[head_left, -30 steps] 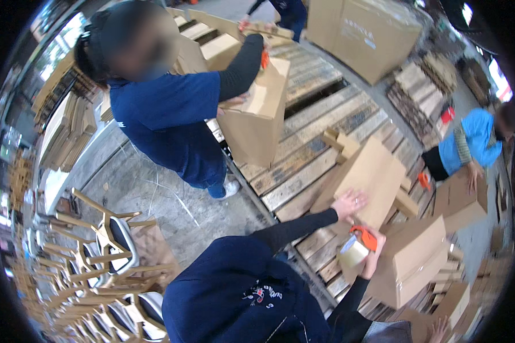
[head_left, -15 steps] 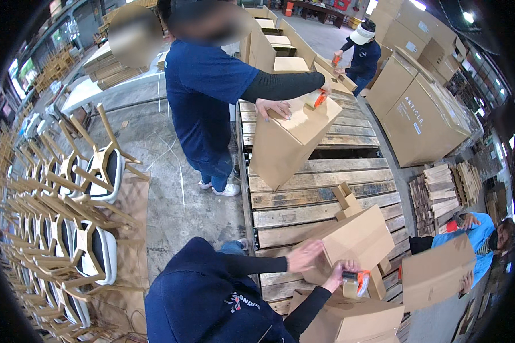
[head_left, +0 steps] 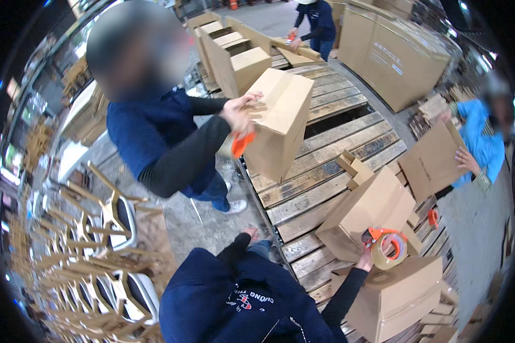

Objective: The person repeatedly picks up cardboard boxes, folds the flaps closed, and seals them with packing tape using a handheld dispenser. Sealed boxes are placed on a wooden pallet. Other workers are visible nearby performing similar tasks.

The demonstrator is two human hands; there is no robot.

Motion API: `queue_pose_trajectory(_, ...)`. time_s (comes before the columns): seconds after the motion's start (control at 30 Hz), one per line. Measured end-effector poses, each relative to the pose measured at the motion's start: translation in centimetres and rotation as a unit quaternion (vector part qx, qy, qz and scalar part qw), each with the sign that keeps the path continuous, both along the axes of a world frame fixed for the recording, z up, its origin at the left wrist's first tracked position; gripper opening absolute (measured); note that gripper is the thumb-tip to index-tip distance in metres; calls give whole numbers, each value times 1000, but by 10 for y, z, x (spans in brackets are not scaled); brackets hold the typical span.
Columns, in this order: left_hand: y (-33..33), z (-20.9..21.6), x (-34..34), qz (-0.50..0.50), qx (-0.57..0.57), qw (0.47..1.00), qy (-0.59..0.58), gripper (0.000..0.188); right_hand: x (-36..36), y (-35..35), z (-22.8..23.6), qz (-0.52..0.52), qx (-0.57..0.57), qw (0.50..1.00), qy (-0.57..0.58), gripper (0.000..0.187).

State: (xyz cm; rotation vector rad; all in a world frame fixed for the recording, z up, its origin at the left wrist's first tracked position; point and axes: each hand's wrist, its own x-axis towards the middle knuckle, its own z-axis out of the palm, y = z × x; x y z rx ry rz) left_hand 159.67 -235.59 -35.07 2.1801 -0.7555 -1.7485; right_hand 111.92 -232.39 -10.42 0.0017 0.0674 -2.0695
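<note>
My right hand (head_left: pixel 365 260) is closed on an orange tape dispenser (head_left: pixel 388 248) with a wide roll of tape. The dispenser is held at the near side of a closed cardboard box (head_left: pixel 367 212), whose top shows a centre seam. My left hand (head_left: pixel 249 234) hangs low beside my body, left of the pallet edge; it looks empty, with its fingers loosely apart. Just below the dispenser stands a second cardboard box (head_left: pixel 396 300). A wooden slatted pallet platform (head_left: pixel 303 220) carries the boxes.
A co-worker at left holds another tape dispenser (head_left: pixel 241 144) against a tall box (head_left: pixel 280 123). At right a person in blue handles an open carton (head_left: pixel 432 163). Another tape dispenser (head_left: pixel 433 218) lies near the pallet's right side. Stacked chairs (head_left: pixel 120 228) fill the left.
My left hand has left the box and dropped to the left. My right hand has lifted the tape dispenser slightly. My view has shifted, and the left co-worker's hands have moved down the tall box's side.
</note>
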Motion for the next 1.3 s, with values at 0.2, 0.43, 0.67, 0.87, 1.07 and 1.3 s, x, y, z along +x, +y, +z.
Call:
queue_pose_trajectory(0.2,5,-26,35,-111,38,993,-28,30,35,-43,15,-12,109,994,2,30)
queue_pose_trajectory(0.43,-8,-6,30,-162,-56,980,-99,30,31,-72,-16,91,-44,993,-52,24)
queue_pose_trajectory(0.67,-23,5,37,-135,-2,990,-42,35,17,-66,-29,136,-107,984,-36,47)
queue_pose_trajectory(0.87,-56,14,6,-250,-228,932,-128,41,20,-61,-20,99,-72,992,-38,47)
queue_pose_trajectory(1.07,-76,11,-11,-319,-151,932,-82,38,27,-58,-9,89,-40,994,-49,43)
queue_pose_trajectory(1.3,-82,-18,-13,-454,-348,813,-115,53,34,-58,9,77,-64,995,-24,42)
